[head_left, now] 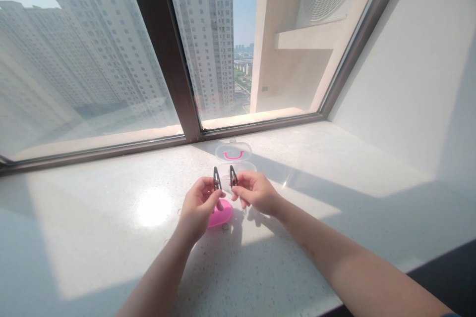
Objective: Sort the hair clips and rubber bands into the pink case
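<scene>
Hands (260, 192) pinching one black clip (216, 179) each, left hand (197, 205) partly hiding pink oval piece (223, 215), clear case (244, 167) behind, window (191, 126) beyond

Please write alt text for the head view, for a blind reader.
The left hand and right hand each hold a black hair clip above a sunlit sill. A pink oval object lies below; a clear case lies beyond, before a window.

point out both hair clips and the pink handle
left hair clip (216, 179): head view, its black middle
right hair clip (233, 177): head view, its black middle
pink handle (233, 158): head view, bottom of its curve
</scene>
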Demonstrator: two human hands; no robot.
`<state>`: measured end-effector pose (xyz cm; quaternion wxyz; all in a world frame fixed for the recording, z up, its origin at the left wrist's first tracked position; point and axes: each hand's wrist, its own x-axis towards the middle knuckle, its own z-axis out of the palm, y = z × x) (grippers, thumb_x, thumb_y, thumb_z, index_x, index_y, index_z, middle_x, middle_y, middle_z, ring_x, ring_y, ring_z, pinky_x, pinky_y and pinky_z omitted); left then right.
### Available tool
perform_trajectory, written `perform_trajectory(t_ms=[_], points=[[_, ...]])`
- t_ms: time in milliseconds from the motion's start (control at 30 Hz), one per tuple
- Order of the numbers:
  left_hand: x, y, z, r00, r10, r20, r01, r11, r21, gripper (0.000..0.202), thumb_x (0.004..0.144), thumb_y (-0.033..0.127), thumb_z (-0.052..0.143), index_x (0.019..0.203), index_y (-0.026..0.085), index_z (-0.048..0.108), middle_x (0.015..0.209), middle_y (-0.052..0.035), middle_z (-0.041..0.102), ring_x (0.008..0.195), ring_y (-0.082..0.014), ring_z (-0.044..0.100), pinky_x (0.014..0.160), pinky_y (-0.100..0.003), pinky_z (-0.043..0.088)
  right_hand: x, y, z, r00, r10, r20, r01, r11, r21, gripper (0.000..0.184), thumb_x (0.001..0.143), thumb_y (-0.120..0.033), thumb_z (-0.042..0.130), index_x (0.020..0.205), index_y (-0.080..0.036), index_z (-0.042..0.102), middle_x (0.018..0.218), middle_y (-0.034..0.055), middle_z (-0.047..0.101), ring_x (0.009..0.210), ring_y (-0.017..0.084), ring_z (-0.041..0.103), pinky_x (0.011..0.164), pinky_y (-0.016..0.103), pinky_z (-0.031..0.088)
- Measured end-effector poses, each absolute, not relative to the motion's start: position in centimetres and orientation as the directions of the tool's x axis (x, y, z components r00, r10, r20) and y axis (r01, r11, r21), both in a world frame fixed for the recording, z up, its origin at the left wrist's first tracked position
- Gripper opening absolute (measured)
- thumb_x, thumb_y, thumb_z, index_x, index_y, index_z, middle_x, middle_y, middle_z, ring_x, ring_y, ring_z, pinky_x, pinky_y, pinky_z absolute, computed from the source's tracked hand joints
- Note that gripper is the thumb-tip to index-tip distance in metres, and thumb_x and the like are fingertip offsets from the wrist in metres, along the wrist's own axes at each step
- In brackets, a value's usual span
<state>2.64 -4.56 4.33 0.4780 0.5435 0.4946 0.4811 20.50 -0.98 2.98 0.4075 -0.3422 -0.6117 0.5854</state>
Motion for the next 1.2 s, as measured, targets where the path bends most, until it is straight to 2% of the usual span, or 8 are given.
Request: perform_trajectory(t_ms=[333,600,767,967,1200], points=[[2.91,-4.75,4.77,0.042,0.998,0.049,0.089,-0.053,0.995,0.012,0.081,0.019,0.060,0.090,0.014,0.054,0.072,-0.0007,0.064,0.051,-0.0094,0.055,0.048,-0.021,0.038,20.44,-1.17,3.21,-0.436,0.897,0.077,-0.034,0.069,-0.997,0.010,0.079,-0.020,0.062,0.086,-0.013,0.064,0.065,0.0012,0.067,0.043,0.007,0.054,0.043,0.019,0.045],[3.03,-4.91,5.02,0.030,0.999,0.034,0.064,-0.036,0.997,0.013,0.079,0.020,0.062,0.088,0.014,0.055,0.071,-0.0004,0.063,0.050,-0.0091,0.054,0.047,-0.021,0.039,20.51,-1.13,3.10,-0.443,0.893,0.082,-0.029,0.078,-0.997,0.013,0.079,-0.023,0.062,0.087,-0.013,0.063,0.065,0.0015,0.067,0.043,0.007,0.055,0.042,0.019,0.045],[2.92,-4.70,4.60,0.035,0.998,0.048,0.037,-0.049,0.998,0.016,0.079,0.022,0.063,0.091,0.015,0.055,0.069,0.0004,0.063,0.048,-0.0088,0.053,0.046,-0.021,0.039,20.53,-1.13,2.89,-0.441,0.892,0.095,-0.027,0.093,-0.995,0.025,0.080,-0.025,0.062,0.103,-0.014,0.064,0.065,0.0012,0.067,0.044,0.009,0.055,0.043,0.020,0.046],[2.83,-4.56,4.35,0.040,0.997,0.061,0.059,-0.063,0.996,0.021,0.081,0.024,0.061,0.100,0.016,0.055,0.068,0.0020,0.060,0.049,-0.0097,0.054,0.046,-0.021,0.040,20.53,-1.22,2.95,-0.437,0.895,0.091,-0.021,0.091,-0.996,0.039,0.082,-0.024,0.061,0.119,-0.013,0.058,0.064,0.0004,0.066,0.044,0.009,0.055,0.044,0.022,0.047],[2.91,-4.70,4.66,0.026,0.998,0.058,0.071,-0.060,0.996,0.027,0.081,0.023,0.061,0.106,0.015,0.053,0.067,0.0035,0.056,0.050,-0.0105,0.055,0.046,-0.022,0.041,20.61,-1.30,3.22,-0.439,0.892,0.109,-0.023,0.110,-0.994,0.030,0.082,-0.025,0.061,0.109,-0.013,0.061,0.065,0.0015,0.066,0.044,0.009,0.054,0.043,0.021,0.047]])
